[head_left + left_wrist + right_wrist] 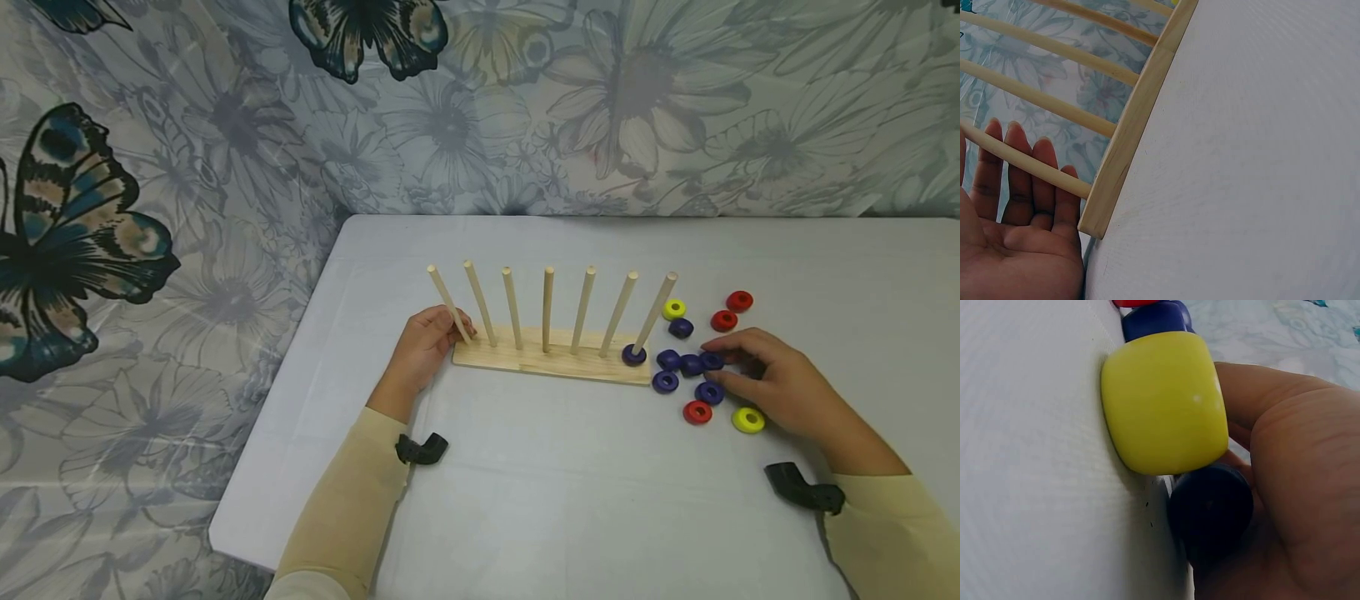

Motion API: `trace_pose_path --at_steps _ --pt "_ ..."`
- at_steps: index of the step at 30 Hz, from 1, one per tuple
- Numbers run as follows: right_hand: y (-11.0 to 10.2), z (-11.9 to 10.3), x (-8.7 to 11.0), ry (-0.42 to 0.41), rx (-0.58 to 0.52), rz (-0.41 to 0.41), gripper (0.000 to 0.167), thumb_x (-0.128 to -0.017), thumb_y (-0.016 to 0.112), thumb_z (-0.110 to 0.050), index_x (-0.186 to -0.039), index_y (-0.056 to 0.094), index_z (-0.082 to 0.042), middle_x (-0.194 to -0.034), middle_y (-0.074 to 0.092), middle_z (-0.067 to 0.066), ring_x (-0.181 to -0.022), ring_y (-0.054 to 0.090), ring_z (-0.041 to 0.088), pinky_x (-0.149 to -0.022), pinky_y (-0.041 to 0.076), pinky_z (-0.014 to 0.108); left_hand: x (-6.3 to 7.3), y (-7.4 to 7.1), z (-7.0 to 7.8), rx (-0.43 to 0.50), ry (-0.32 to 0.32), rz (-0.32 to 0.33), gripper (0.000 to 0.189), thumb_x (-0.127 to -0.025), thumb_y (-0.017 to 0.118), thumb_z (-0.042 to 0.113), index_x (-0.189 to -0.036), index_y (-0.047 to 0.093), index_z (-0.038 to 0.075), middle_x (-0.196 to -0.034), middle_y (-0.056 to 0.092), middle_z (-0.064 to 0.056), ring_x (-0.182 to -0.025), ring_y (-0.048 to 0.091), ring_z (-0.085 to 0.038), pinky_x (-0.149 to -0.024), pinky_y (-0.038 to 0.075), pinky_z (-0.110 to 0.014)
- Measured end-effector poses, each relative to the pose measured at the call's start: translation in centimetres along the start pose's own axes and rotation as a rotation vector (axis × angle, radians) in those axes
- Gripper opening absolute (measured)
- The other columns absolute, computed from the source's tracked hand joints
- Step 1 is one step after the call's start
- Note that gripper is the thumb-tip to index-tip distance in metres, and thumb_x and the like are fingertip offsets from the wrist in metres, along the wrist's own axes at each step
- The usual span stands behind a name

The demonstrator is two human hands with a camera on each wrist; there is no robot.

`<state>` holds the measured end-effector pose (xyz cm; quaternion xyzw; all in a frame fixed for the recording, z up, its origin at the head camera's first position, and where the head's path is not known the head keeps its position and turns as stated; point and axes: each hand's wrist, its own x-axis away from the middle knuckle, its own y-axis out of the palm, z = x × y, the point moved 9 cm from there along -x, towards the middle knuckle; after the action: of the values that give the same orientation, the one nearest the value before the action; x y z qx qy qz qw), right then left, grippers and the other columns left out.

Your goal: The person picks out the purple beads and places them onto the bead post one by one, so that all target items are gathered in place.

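A wooden stand (555, 358) with a row of several upright pegs lies across the table. One dark blue ring (634, 356) sits at the foot of its rightmost peg. My left hand (423, 346) is at the stand's left end, its loosely extended fingers (1019, 181) behind the leftmost peg (1035, 167). Over the loose rings, my right hand (787, 383) pinches a blue ring (712, 361) between thumb and fingertips. In the right wrist view a yellow ring (1163, 403) hides the fingertips; a dark rounded thing (1210, 500) shows below it, under the hand.
More blue rings (665, 382) lie right of the stand. Red rings (739, 301) lie behind and in front of them, with a yellow ring (674, 309) near the rightmost peg. White cloth covers the table (540, 500); a floral curtain (637, 108) hangs behind.
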<state>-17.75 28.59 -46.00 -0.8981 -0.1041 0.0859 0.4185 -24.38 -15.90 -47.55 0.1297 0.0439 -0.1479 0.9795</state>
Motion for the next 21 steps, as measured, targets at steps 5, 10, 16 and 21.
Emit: trace_pose_path --at_steps 5,10,16,21 --pt "0.0 0.0 0.0 0.020 -0.011 0.007 0.038 -0.096 0.084 -0.001 -0.131 0.070 -0.002 -0.122 0.067 0.016 -0.102 0.057 0.023 -0.082 0.037 0.002 0.0 0.0 0.0 -0.007 -0.006 0.001 0.044 -0.096 0.072 0.059 -0.098 0.078 0.015 -0.101 0.071 -0.005 -0.100 0.070 -0.020 -0.090 0.055 -0.032" --pt "-0.2 -0.2 0.1 0.028 -0.017 0.029 0.038 -0.096 0.085 -0.002 -0.131 0.070 -0.001 -0.119 0.067 0.015 -0.099 0.054 0.015 -0.081 0.037 0.002 0.0 0.0 0.1 -0.010 -0.002 -0.007 0.044 -0.096 0.073 0.059 -0.099 0.078 0.016 -0.101 0.071 -0.005 -0.100 0.070 -0.021 -0.090 0.055 -0.031" --pt "-0.9 -0.4 0.2 0.011 -0.028 0.081 0.036 -0.095 0.084 0.001 -0.129 0.071 -0.001 -0.116 0.066 0.013 -0.096 0.052 0.006 -0.081 0.039 0.001 0.0 0.1 0.1 -0.007 0.004 -0.012 0.046 -0.096 0.072 0.058 -0.100 0.078 0.013 -0.101 0.070 -0.006 -0.101 0.069 -0.021 -0.090 0.055 -0.031" --pt "-1.4 -0.7 0.2 -0.005 -0.051 0.132 0.038 -0.091 0.084 0.008 -0.126 0.072 0.001 -0.117 0.066 0.015 -0.095 0.052 0.001 -0.082 0.039 0.001 0.0 0.1 0.1 0.009 0.006 -0.012 0.046 -0.096 0.073 0.056 -0.101 0.078 0.010 -0.102 0.070 -0.006 -0.101 0.069 -0.022 -0.091 0.055 -0.032"
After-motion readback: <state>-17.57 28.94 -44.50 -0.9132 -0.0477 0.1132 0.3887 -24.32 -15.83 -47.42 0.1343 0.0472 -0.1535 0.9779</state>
